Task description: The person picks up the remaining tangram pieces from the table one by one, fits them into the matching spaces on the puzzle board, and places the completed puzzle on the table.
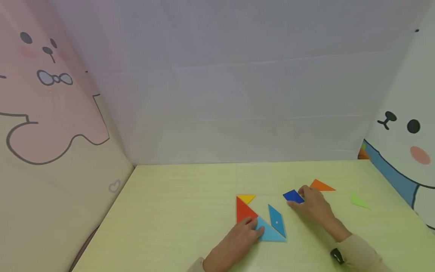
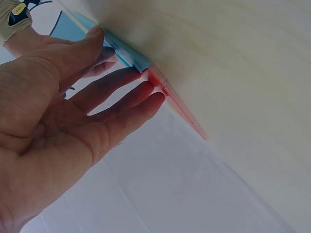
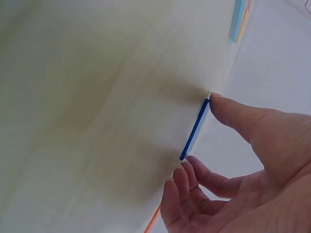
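Note:
A dark blue square tangram piece (image 1: 293, 196) lies on the table, pinched at its edges between thumb and fingers of my right hand (image 1: 315, 207). In the right wrist view the square (image 3: 195, 128) shows edge-on between thumb and fingertips. My left hand (image 1: 236, 241) rests its fingertips on a red triangle (image 1: 244, 209) and a light blue triangle (image 1: 270, 231), which lie against each other. The left wrist view shows those fingers (image 2: 131, 92) extended, touching the pieces. A yellow triangle (image 1: 247, 198) meets the red one at the top. Beside the light blue triangle lies a blue parallelogram (image 1: 277, 220).
Behind the right hand lies an orange triangle (image 1: 321, 185), and a light green triangle (image 1: 358, 200) is farther right. The pale table (image 1: 163, 211) ends at a white back sheet (image 1: 217, 94). Printed cartoon sheets stand at the left (image 1: 51, 113) and right (image 1: 401, 151).

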Action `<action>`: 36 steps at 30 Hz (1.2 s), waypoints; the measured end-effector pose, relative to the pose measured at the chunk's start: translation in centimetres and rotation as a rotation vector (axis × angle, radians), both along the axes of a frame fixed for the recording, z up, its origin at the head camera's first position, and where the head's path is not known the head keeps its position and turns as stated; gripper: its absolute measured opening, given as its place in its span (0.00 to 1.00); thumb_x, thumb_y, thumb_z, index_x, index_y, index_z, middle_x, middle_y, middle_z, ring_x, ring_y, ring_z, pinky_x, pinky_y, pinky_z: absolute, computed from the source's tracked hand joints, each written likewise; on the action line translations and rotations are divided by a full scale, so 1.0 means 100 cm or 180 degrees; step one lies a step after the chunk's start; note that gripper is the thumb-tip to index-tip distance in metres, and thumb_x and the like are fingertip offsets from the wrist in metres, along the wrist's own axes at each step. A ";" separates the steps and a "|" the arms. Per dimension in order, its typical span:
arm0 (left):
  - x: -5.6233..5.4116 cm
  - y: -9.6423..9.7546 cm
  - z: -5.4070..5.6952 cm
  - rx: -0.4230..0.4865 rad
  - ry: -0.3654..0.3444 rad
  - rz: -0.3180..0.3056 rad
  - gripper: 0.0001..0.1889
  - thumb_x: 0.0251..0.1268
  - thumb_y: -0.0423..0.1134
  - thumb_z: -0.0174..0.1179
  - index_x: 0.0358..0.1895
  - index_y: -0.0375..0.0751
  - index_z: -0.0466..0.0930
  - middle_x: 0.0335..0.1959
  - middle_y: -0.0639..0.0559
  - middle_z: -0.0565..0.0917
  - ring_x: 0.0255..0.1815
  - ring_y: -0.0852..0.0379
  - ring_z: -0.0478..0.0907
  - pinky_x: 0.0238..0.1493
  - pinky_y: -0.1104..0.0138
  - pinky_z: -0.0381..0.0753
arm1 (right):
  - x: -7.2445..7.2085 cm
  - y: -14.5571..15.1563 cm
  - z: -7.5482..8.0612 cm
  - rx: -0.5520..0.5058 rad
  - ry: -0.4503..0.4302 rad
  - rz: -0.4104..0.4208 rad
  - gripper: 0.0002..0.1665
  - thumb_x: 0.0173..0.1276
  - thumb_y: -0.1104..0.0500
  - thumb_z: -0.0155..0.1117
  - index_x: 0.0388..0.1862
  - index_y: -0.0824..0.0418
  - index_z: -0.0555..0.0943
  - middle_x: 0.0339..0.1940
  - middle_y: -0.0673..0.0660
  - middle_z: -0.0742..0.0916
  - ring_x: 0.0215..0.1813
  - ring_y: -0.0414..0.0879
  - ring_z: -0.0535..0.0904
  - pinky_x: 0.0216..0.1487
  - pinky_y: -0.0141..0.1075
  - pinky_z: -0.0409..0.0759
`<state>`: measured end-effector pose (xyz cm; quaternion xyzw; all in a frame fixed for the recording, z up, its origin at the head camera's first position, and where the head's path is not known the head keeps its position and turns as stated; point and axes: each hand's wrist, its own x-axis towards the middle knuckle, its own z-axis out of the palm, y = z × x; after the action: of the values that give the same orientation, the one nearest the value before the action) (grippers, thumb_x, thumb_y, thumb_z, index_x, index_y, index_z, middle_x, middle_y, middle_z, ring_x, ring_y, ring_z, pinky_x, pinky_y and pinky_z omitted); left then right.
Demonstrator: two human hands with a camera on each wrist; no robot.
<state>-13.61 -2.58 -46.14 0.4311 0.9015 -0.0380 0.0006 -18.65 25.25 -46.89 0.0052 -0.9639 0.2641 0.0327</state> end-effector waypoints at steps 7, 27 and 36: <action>-0.001 0.000 -0.001 0.0018 0.0069 -0.0011 0.22 0.71 0.39 0.67 0.66 0.53 0.82 0.60 0.53 0.81 0.61 0.56 0.76 0.62 0.72 0.75 | -0.003 0.001 0.000 0.0033 0.0107 0.0114 0.28 0.64 0.54 0.76 0.46 0.76 0.77 0.36 0.63 0.81 0.40 0.58 0.75 0.40 0.51 0.78; 0.000 0.001 0.001 0.0008 -0.0120 0.0043 0.23 0.71 0.38 0.67 0.67 0.53 0.81 0.60 0.54 0.81 0.62 0.57 0.75 0.62 0.71 0.76 | -0.002 0.002 -0.003 -0.0644 0.0312 0.0140 0.13 0.66 0.68 0.71 0.44 0.73 0.77 0.35 0.62 0.86 0.38 0.56 0.84 0.40 0.48 0.85; -0.001 0.001 -0.001 -0.0017 -0.0183 0.0049 0.23 0.70 0.40 0.67 0.67 0.54 0.81 0.60 0.55 0.80 0.62 0.57 0.75 0.62 0.69 0.77 | -0.003 0.000 -0.005 -0.0930 0.0412 0.0133 0.13 0.66 0.71 0.71 0.46 0.72 0.78 0.40 0.66 0.86 0.40 0.60 0.86 0.38 0.44 0.87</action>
<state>-13.72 -2.47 -46.21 0.4251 0.9043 -0.0281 0.0279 -18.95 25.25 -47.36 0.0374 -0.9108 0.4012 0.0896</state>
